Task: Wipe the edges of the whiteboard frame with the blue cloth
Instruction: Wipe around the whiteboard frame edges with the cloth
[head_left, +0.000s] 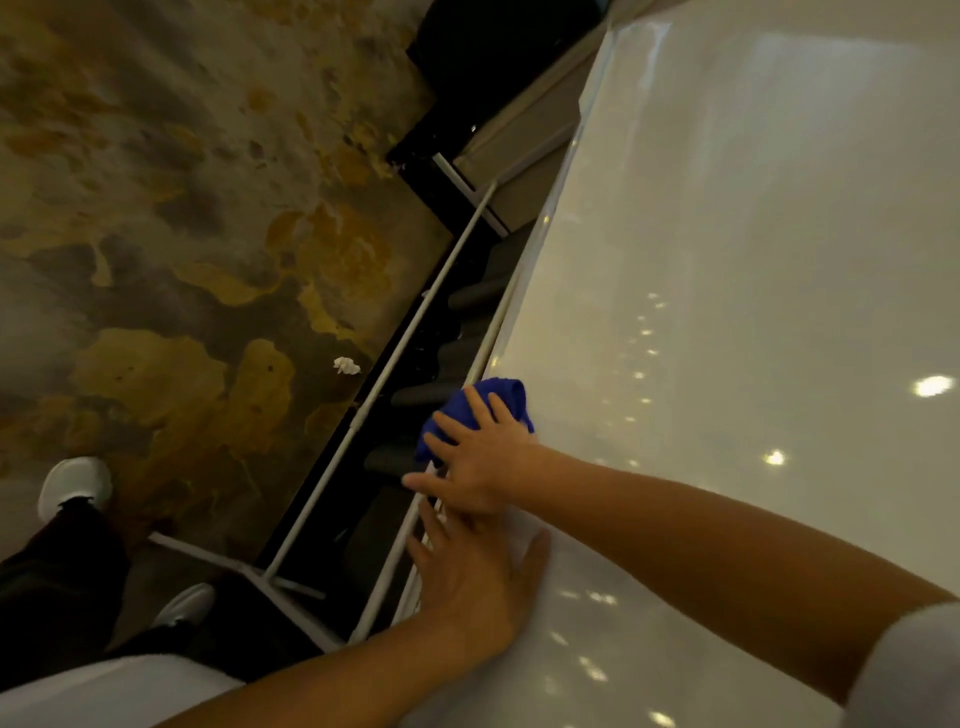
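Blue cloth (500, 396): lower centre, on frame edge (523, 283), under right hand (480, 460)
Right hand: straight fingers press it
Left hand (475, 577): flat on whiteboard (727, 260)

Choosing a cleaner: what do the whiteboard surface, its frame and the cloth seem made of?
Whiteboard surface: glossy white, perhaps coated steel or melamine; it shows sharp light reflections. Frame: slim pale strip, probably metal, possibly plastic; slight sheen. Blue cloth: soft matte fabric, maybe microfibre; it bunches under the right hand.

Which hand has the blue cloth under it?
The right hand, the one farther along the whiteboard edge, presses on the blue cloth. The left hand rests on the whiteboard with no cloth.
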